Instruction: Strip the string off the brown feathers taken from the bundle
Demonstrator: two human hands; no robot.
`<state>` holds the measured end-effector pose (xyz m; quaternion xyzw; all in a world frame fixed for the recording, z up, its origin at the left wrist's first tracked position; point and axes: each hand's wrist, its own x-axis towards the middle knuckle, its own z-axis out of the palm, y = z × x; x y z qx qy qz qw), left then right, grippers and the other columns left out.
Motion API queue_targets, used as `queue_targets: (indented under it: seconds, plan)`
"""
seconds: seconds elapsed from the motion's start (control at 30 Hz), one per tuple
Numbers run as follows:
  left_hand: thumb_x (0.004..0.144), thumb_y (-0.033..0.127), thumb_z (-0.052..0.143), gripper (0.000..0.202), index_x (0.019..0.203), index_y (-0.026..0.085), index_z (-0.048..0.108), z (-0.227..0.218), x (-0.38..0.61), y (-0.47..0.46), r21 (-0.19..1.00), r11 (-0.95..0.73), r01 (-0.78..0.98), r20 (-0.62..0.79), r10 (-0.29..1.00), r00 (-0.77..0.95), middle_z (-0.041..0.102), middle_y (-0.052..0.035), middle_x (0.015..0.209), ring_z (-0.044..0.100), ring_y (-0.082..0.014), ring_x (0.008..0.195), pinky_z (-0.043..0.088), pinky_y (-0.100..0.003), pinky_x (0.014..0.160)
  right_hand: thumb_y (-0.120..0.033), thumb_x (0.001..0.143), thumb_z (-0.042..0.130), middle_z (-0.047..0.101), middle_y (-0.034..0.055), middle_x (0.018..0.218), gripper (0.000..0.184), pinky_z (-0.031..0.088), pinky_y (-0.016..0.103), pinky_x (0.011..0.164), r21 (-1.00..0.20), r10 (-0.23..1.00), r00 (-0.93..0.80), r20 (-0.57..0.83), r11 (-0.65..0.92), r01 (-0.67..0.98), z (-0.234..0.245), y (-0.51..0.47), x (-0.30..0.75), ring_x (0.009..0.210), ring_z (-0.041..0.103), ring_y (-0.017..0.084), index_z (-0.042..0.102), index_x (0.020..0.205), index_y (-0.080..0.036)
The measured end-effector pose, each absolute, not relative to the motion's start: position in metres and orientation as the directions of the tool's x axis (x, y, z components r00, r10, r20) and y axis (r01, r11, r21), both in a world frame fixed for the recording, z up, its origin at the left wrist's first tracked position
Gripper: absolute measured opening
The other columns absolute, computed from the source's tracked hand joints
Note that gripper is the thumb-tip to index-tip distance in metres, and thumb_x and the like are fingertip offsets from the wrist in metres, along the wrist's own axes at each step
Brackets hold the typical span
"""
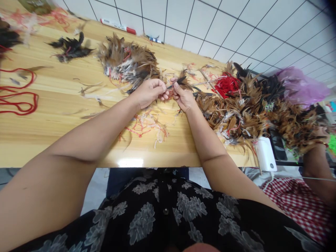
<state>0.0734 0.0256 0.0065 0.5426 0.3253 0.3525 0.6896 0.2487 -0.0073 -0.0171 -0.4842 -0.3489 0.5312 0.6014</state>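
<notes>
- Tabletop (60, 129): pale wood, strewn w/ feathers & string; tiled wall (204, 24) along far edge.
- Far L: red cord (19, 111) in loops; black feather cluster (70, 49) nr. brown feather bundle (128, 59), latter just beyond L hand.
- Far edge: red-capped marker (118, 26), lying flat.
- Btwn forearms: red & white string scraps (143, 127), loose.
- R side: large brown feather pile (236, 112) beside R forearm, w/ red string bundle (227, 85) at its far side; pink plastic bag (301, 85) beyond.
- Nr. edge, R: white device (265, 154) w/ cable, next to dark phone (277, 144); co-worker's arm (316, 157) at far R, by the feathers.
- Dark feather (181, 79): held btwn both hands over mid-table; slim, blackish, w/ thin dark stem; partly hidden by fingers.
- L hand (151, 93): thumb & forefinger pinched on stem end.
- R hand (185, 99): thumb & forefinger clamped nr. feathered end; other fingers curled.
</notes>
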Motion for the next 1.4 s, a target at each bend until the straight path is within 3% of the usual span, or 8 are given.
queue_targets:
  seconds: [0.17,0.47,0.73,1.0,1.17,1.4]
  plan:
    - [0.111,-0.003,0.059,0.041,0.074,0.015,0.064,0.012,0.071,0.024,0.93,0.302,-0.211,-0.129,0.803,0.581,0.073,-0.0031,0.073,0.071,-0.0103,0.06,0.051,-0.021,0.062,-0.055,0.086,0.106,0.047,-0.0104,0.064,0.056,0.032,0.021,0.056,-0.97,0.993,0.055,-0.102,-0.087,-0.227,-0.024,-0.006,0.251,0.062,0.041,0.007,0.06,0.083,-0.024]
    - [0.105,-0.009,0.06,0.038,0.078,0.017,0.065,0.002,0.073,0.023,0.976,0.206,-0.077,-0.119,0.789,0.602,0.076,-0.0011,0.074,0.072,-0.0098,0.065,0.053,-0.02,0.067,-0.037,0.102,0.096,0.045,-0.0139,0.063,0.042,0.035,0.017,0.056,-0.917,0.968,0.154,-0.198,-0.127,-0.379,-0.027,0.0,0.25,0.057,0.042,0.005,0.057,0.094,-0.026]
    - [0.107,-0.009,0.061,0.038,0.08,0.017,0.065,0.003,0.072,0.023,0.993,0.118,0.007,-0.098,0.783,0.614,0.078,-0.0026,0.078,0.071,-0.0102,0.066,0.051,-0.022,0.069,-0.052,0.108,0.088,0.038,-0.0151,0.06,0.043,0.031,0.016,0.051,-0.829,0.929,0.246,-0.277,-0.102,-0.55,-0.014,0.0,0.247,0.052,0.039,0.004,0.056,0.095,-0.027]
    - [0.1,-0.009,0.064,0.035,0.076,0.017,0.065,0.005,0.066,0.029,0.984,0.175,0.02,-0.151,0.78,0.607,0.077,-0.0031,0.076,0.07,-0.0121,0.065,0.048,-0.025,0.069,-0.062,0.107,0.086,0.04,-0.0133,0.062,0.049,0.032,0.02,0.05,-0.805,0.868,0.404,-0.289,0.008,-0.593,-0.013,0.004,0.26,0.052,0.036,0.007,0.055,0.091,-0.028]
    - [0.103,0.0,0.075,0.033,0.076,0.017,0.065,0.006,0.059,0.036,0.952,0.274,-0.137,-0.144,0.795,0.589,0.075,-0.0026,0.079,0.07,-0.0133,0.069,0.05,-0.029,0.074,-0.063,0.105,0.087,0.035,-0.0129,0.06,0.06,0.032,0.022,0.05,-0.802,0.836,0.455,-0.306,0.031,-0.597,-0.012,0.006,0.265,0.052,0.034,0.007,0.045,0.082,-0.028]
    - [0.114,0.004,0.07,0.034,0.085,0.022,0.068,0.001,0.053,0.048,0.868,0.357,-0.347,-0.116,0.823,0.557,0.077,0.0022,0.083,0.065,-0.0099,0.077,0.052,-0.026,0.078,-0.073,0.103,0.085,0.04,-0.0124,0.063,0.06,0.03,0.02,0.049,-0.826,0.861,0.43,-0.271,0.021,-0.563,-0.015,0.005,0.259,0.052,0.034,0.006,0.049,0.088,-0.027]
